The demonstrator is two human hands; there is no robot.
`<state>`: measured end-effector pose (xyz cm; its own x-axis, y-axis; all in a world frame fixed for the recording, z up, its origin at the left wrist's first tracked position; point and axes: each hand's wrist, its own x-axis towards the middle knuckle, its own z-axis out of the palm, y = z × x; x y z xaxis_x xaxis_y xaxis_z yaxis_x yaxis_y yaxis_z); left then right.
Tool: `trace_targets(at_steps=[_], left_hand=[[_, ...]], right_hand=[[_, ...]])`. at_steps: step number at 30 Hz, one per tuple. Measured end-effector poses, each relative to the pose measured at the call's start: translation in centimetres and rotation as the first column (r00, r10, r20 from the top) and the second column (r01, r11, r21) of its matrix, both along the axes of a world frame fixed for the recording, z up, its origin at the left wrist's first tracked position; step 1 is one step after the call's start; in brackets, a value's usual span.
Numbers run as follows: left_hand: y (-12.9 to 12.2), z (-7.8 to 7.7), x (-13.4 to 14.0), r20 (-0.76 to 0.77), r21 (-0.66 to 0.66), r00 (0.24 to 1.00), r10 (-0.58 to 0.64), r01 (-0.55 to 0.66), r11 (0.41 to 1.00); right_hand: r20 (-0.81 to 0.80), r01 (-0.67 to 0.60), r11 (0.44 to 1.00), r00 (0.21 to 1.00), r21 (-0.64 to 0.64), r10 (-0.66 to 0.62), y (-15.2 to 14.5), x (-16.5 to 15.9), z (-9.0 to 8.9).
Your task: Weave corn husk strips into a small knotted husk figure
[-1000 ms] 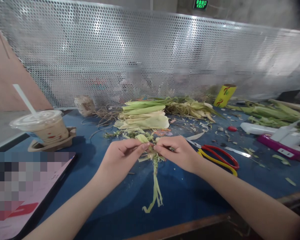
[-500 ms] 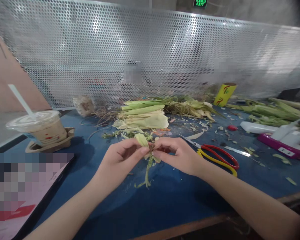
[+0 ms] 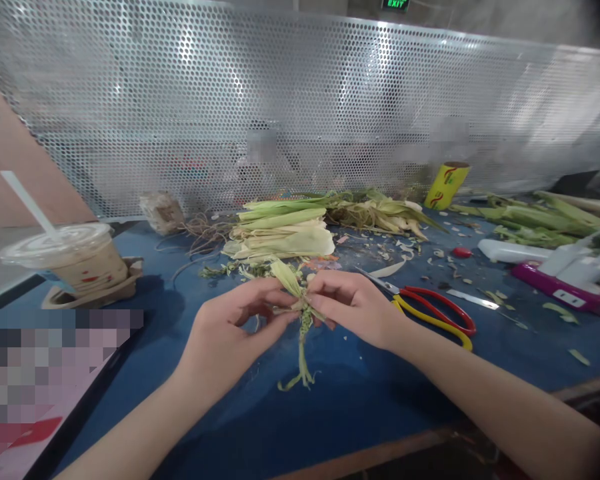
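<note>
Between my two hands is a small braided corn husk piece (image 3: 305,325), pale green, with a folded husk strip sticking up and split ends hanging below. My left hand (image 3: 240,327) pinches its left side with thumb and fingers. From the other side, my right hand (image 3: 363,308) grips it near the crossing of the strips, fingertips partly hidden. Just behind lies a stack of flat corn husks (image 3: 285,233). Scissors (image 3: 433,310) with one red and one yellow handle rest right of my right hand.
An iced drink cup (image 3: 75,257) stands in a cardboard holder at left, near a tablet-like screen (image 3: 80,400). Twine (image 3: 205,240), a yellow roll (image 3: 447,187), a purple power strip (image 3: 563,287), a blade (image 3: 473,301) and more husks (image 3: 540,217) lie around. A perforated metal panel (image 3: 300,87) borders the back.
My left fingers have loosened and shifted lower on the piece, showing more of the upright strip and the crossing. The braided tail hangs straighter and a little further right.
</note>
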<state>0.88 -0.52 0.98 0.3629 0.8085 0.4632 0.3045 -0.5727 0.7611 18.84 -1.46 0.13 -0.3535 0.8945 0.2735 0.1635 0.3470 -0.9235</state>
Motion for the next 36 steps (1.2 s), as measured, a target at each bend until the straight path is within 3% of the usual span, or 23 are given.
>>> trace_targets(at_steps=[4, 9, 14, 16, 23, 30, 36], left_hand=[[0.1, -0.2, 0.1, 0.039, -0.051, 0.999, 0.028, -0.026, 0.998], [0.0, -0.4, -0.1, 0.066, -0.100, 0.996, 0.056, -0.050, 0.994], [0.4, 0.3, -0.4, 0.106, -0.324, 0.980, -0.171, 0.196, 0.926], [0.6, 0.5, -0.2, 0.108, -0.353, 0.977, -0.183, 0.210, 0.912], [0.5, 0.4, 0.3, 0.057, -0.237, 0.998, 0.014, 0.000, 0.971], [0.3, 0.7, 0.2, 0.045, -0.189, 0.998, 0.045, -0.036, 0.981], [0.2, 0.7, 0.0, 0.037, -0.153, 0.997, 0.061, -0.054, 0.987]], right_hand=[[0.106, -0.014, 1.000, 0.994, -0.003, 0.014, -0.1, 0.1, -0.2], [0.240, 0.018, 0.986, 0.969, 0.164, -0.057, -0.1, 0.1, -0.2], [0.325, -0.018, 0.948, 0.941, 0.317, -0.091, -0.2, 0.1, -0.3], [0.322, -0.030, 0.939, 0.943, 0.343, -0.087, -0.2, 0.1, -0.3], [0.315, -0.008, 0.909, 0.939, 0.418, -0.137, -0.2, 0.0, -0.5], [0.315, 0.019, 0.942, 0.940, 0.334, -0.131, -0.4, 0.0, -0.4], [0.271, 0.103, 0.929, 0.940, 0.356, -0.208, -0.5, -0.2, -0.6]])
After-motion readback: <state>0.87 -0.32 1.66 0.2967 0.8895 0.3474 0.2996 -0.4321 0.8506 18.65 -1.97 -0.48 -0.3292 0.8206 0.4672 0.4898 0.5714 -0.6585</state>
